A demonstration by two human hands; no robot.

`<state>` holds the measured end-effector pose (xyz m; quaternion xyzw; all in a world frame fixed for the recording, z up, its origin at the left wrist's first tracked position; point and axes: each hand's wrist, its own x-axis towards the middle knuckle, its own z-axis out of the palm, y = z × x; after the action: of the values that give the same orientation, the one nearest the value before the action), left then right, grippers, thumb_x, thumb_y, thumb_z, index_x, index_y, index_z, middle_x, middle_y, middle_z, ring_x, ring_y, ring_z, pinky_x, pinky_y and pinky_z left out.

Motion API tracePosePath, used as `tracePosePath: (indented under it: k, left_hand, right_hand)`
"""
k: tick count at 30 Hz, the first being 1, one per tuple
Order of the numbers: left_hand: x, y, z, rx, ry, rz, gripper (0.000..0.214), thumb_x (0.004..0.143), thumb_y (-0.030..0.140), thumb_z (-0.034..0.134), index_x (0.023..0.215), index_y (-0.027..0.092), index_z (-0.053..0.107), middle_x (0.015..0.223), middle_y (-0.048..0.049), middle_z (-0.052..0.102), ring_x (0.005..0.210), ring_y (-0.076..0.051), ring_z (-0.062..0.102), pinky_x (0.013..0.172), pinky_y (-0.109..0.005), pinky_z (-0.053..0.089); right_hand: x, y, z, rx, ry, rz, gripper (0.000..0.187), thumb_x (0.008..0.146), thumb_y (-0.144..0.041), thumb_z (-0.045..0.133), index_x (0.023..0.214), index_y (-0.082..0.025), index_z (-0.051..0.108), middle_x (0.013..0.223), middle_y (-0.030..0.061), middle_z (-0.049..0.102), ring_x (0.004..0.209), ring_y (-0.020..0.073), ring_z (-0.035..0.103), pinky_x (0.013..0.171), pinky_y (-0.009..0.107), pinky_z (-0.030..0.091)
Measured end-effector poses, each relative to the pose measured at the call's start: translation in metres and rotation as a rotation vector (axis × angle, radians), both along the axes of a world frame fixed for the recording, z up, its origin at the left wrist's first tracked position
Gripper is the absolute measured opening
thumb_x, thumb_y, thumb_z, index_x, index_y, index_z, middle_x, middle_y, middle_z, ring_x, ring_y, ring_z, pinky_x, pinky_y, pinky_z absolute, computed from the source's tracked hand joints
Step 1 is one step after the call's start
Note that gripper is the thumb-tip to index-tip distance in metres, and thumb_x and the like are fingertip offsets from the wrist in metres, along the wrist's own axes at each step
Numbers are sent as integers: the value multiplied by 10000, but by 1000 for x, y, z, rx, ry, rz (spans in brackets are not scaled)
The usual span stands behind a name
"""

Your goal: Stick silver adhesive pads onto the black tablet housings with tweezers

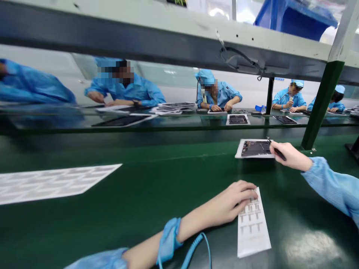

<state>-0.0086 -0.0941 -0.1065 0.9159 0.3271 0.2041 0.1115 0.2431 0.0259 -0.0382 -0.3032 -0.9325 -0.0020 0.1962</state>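
My left hand (234,201) lies palm down on the top end of a narrow white sheet of small T-shaped stickers (254,231), fingers curled onto it. A blue wrist strap (169,241) with a coiled cord circles that wrist. My right hand (288,155) reaches forward and grips a dark thin tool (276,150), while its fingers touch the right edge of an open tablet back (254,148) lying on the green belt (154,186).
A large white sticker sheet (47,183) lies at the left. Beyond a raised rail, more tablet backs (238,119) sit on the far bench, where several people in blue coats work. A green post (321,104) stands at the right, a metal shelf overhead.
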Motion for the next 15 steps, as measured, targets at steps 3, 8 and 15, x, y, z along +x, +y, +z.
tracePosePath:
  k: [3,8,15]
  left_hand:
    - [3,0,-2,28,-22,-9,303,974,125,414,1173,189,632,1288,-131,619,1195,-245,581,1036,-382,486]
    - [13,-6,-2,53,-45,38,317,971,135,389,1161,169,641,1232,-143,648,1158,-265,592,1010,-418,494]
    - [30,-17,1,218,-152,112,240,989,150,427,1102,186,635,1186,-115,657,1113,-270,605,943,-445,504]
  right_hand:
    - [50,-62,3,-74,-24,122,155,884,-58,481,847,-208,472,766,-23,561,659,106,539,644,217,457]
    - [123,-142,-13,-159,41,162,168,955,-62,470,926,-227,472,825,3,553,706,94,572,644,173,465]
    - [140,-199,-42,-282,429,-129,176,908,-57,590,984,-216,602,880,22,715,798,112,721,765,161,555]
